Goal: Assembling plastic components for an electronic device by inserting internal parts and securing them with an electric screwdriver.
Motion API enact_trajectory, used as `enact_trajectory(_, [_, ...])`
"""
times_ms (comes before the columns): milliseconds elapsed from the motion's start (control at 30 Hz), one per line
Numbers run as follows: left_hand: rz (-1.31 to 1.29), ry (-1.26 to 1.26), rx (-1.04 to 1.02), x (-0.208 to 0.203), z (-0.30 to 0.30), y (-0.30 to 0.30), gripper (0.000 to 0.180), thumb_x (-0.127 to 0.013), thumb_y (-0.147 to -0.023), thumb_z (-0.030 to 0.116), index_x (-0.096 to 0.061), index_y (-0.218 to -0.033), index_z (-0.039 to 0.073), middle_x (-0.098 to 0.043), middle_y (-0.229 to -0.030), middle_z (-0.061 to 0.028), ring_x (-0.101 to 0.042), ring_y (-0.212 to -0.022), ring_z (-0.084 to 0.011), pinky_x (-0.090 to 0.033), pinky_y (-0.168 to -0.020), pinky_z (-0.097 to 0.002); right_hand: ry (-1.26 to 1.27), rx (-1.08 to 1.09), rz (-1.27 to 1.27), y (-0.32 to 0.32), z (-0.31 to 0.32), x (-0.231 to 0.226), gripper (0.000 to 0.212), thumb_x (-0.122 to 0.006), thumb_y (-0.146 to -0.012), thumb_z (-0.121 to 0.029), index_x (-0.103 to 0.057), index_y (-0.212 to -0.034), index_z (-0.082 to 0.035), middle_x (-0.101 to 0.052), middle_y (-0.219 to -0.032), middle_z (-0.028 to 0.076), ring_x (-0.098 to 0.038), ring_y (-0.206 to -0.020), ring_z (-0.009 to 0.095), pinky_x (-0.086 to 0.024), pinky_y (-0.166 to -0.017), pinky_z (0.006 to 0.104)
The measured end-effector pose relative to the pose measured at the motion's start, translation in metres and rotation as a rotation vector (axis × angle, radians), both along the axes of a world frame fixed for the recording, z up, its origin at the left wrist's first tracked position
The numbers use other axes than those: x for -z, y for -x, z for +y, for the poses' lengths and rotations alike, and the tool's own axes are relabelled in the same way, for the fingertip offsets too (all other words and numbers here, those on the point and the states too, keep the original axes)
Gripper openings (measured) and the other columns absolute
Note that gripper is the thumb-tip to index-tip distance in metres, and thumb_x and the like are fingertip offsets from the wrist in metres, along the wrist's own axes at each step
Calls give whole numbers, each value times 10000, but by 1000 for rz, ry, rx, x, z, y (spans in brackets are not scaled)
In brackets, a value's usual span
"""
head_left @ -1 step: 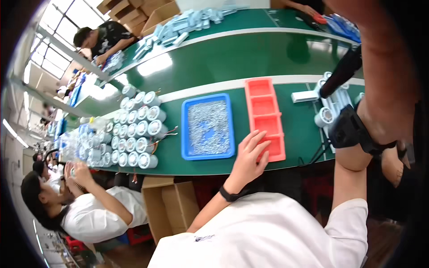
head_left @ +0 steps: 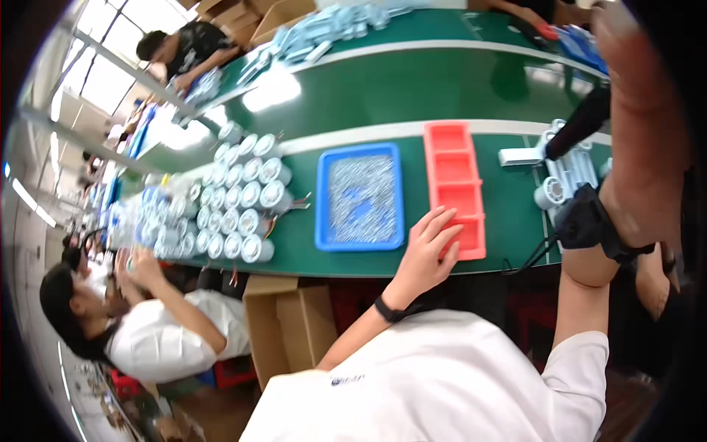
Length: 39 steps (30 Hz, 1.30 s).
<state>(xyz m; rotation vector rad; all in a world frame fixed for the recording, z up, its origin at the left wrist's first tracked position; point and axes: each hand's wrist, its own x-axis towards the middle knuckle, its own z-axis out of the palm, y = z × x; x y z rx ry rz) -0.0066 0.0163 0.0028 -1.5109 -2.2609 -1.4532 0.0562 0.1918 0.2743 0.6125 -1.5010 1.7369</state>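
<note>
My left hand [head_left: 427, 247], with a dark band on its wrist, rests at the nearest compartment of a long red divided tray [head_left: 452, 152]. Its fingers are spread and hold nothing that I can see. To its left lies a blue tray [head_left: 322, 199] spread with many small silvery pieces, too small to name. My right arm rises on the right side, close to the camera. The right hand [head_left: 622, 26] is at the top right, blurred and partly cut off, so its fingers cannot be made out. A black strapped device [head_left: 589, 221] appears across that arm.
White cylindrical parts with wires [head_left: 250, 195] stand in rows on the green table [head_left: 294, 259]. More white parts [head_left: 571, 166] lie at right. An open cardboard box [head_left: 283, 324] stands below the edge. A person in white [head_left: 177, 331] works at left; another [head_left: 199, 51] sits across.
The whole view has shifted slightly, so the table and trays appear further right and a little higher. My left hand stays at the red tray, and my right arm is still raised.
</note>
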Motion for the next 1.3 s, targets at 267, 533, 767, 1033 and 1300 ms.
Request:
enact_trajectory(267, [50,-226,-323,-14,-78,5,368,-711,-808,0,-669,-1169,56,-590,-1306,-131,-574,-1139,-339,-479,-932,-430,-342,453,-454,-13,18,141,609,-528,-1030,-394,-400,-1475,2,-547,-1402,209,-546,-1299,283,-427,-1078,376])
enact_trajectory(533, [339,237,-887,-33,-159,110,483,-740,-841,158,-582,-1287,63,-581,-1214,-154,-622,-988,-355,-536,-803,-420,-1090,1126,-691,-6,99,240,551,-598,-983,-215,-419,-1483,-68,-493,-1473,165,-467,-1360,324,-371,-1112,431])
enact_trajectory(767, [104,572,-703,-27,-162,139,462,-674,-856,78,-571,-1305,103,-579,-1180,-144,-652,-932,-357,-567,-684,-429,-1401,1011,-1185,4,84,233,595,-681,-906,-212,-460,-1451,-120,-501,-1454,126,-451,-1348,345,-379,-1099,446])
enact_trajectory(1033, [498,636,-846,-29,-187,158,476,-641,-801,-7,-558,-1255,112,-516,-1287,-194,-659,-902,-350,-579,-683,-415,-1424,702,-965,-6,107,228,489,-655,-814,1,-558,-1291,-45,-539,-1355,159,-466,-1314,373,-409,-1068,446])
enact_trajectory(1300, [216,653,-906,-35,-203,163,453,-724,-803,124,-543,-1217,104,-500,-1260,-277,-690,-837,-403,-583,-676,-455,-1274,367,-955,2,98,210,393,-532,-811,108,-556,-1191,13,-592,-1274,176,-537,-1241,401,-427,-1058,401])
